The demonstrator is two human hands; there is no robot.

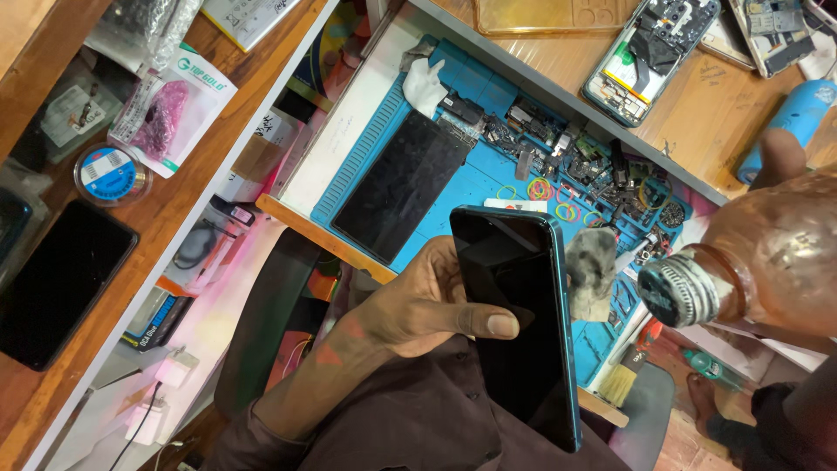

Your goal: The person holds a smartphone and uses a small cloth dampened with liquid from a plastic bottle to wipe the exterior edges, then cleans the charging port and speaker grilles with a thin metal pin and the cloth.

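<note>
Fingers of left hand (418, 305) grip phone (519, 314); right hand (780, 157) holds bottle (767, 262) (capped).

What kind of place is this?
Probably a phone repair bench. A left hand holds a dark phone, an opened phone lies on the wooden desk, and small parts litter a blue work mat.

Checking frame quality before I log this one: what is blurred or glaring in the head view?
Head view: the bottle in the right hand sits close to the lens and is soft; the phone in the left hand is sharp, its dark screen showing only faint reflections; the blue mat is evenly lit; the frame is tilted.
</note>
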